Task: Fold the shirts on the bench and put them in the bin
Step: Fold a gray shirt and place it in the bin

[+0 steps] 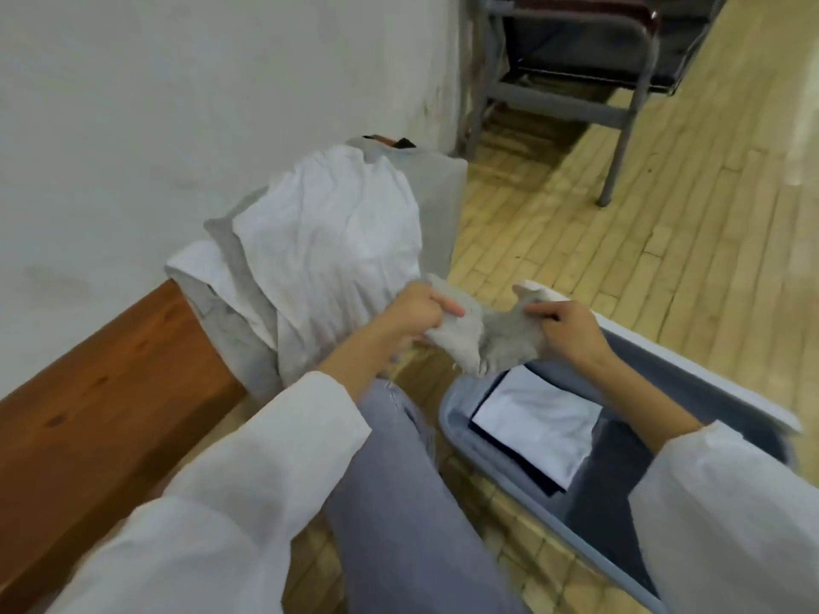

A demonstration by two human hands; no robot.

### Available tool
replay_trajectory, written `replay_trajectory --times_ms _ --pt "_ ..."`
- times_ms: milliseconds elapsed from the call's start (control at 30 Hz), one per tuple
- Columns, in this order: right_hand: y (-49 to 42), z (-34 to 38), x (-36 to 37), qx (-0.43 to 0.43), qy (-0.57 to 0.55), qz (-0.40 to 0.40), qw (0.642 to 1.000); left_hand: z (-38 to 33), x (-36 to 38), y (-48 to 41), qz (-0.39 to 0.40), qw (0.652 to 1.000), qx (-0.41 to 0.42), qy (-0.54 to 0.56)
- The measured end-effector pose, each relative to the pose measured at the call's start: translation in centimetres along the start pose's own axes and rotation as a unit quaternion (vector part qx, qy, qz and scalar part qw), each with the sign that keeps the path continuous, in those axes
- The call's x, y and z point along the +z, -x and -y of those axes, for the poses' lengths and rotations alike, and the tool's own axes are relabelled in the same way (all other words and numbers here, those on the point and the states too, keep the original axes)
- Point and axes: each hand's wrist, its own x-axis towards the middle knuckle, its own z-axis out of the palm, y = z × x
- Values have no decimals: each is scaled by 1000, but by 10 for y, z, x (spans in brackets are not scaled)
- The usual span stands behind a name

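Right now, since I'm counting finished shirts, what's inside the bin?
Inside the bin lies a folded white shirt on top of a dark folded garment. Anything beneath those is covered, and the right sleeve hides the bin's near corner.

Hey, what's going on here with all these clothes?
A person is folding laundry. Their left hand and right hand grip a bunched grey shirt, held between the wooden bench and the bin. A heap of white and grey shirts lies unfolded on the bench; a folded white shirt already sits in the bin.
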Motion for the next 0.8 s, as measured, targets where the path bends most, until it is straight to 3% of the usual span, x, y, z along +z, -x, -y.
replay_trajectory --times_ms 267,433,600,800 --pt "5 -142 -10 181 -51 -13 982 13 129 -74 99 988 -113 -34" --pt "4 -188 3 241 -75 -4 968 29 177 -100 147 975 -102 -133" --pt "4 -228 22 292 -94 -8 952 55 209 -137 154 970 -94 -163" --pt "-26 -267 40 273 -56 -83 957 75 237 -201 158 967 -46 -195"
